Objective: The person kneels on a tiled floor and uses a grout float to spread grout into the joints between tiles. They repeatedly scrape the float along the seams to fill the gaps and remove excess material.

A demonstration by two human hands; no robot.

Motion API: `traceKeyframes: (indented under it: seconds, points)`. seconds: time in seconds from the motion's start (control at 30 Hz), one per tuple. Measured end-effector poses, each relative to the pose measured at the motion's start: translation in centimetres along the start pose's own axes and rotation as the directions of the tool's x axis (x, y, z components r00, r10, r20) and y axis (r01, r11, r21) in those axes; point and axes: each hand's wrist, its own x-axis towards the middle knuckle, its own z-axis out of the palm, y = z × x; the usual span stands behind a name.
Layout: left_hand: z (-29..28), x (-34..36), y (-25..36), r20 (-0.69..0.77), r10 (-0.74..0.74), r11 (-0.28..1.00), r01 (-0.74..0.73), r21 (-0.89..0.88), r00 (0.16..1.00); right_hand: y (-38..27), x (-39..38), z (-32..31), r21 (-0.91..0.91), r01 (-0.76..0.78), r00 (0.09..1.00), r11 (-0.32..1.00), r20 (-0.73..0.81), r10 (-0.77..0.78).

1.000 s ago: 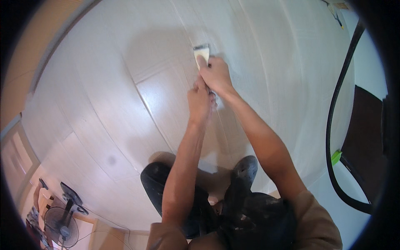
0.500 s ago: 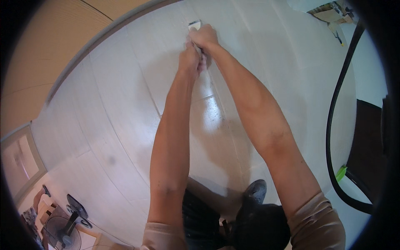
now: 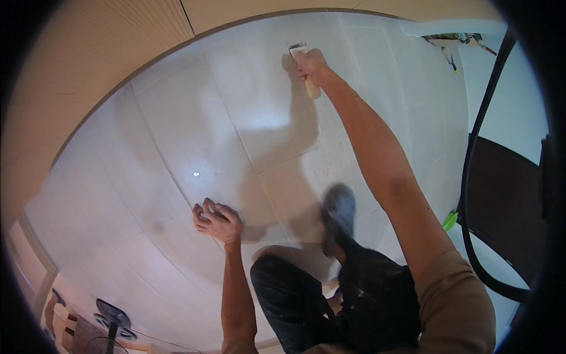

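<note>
My right hand [image 3: 309, 64], far out in front of me, is closed round a flat scraper [image 3: 312, 89]. Its pale handle sticks out below my fist, and the dark-edged blade sits at the far end, at or just above the light wood-look floor [image 3: 230, 147]. Lower and to the left, my left hand [image 3: 218, 223] holds nothing; its fingers are bent and apart, at the floor surface. Whether the fingertips touch the planks cannot be made out. A small white spot [image 3: 196, 174] lies on the floor beyond them.
A wooden panel [image 3: 118, 47] curves along the far left edge. At the right hang a black cable [image 3: 471, 177] and, behind it, a dark panel [image 3: 504, 200]. A green object [image 3: 450, 220] lies by it. Tools [image 3: 450, 59] are at the far right; a fan [image 3: 109, 342] stands lower left.
My left hand has let go of the scraper and come back down and left. My right hand keeps the scraper and sits a little further right. My view and legs have shifted.
</note>
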Motion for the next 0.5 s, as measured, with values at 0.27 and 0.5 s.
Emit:
traceKeyframes:
  seconds: [0.27,0.5]
  points:
    - [0.0,-0.1,-2.6,0.007,-0.006,1.0,0.006,0.007,1.0,1.7,-3.5,1.4,-0.037,-0.028,0.998,0.999,-0.059,0.026]
    - [1.2,-0.5,-4.1,-0.016,-0.082,0.982,0.078,-0.17,0.997,2.6,-2.5,0.1,0.4,-0.037,0.993,0.916,0.114,-0.009]
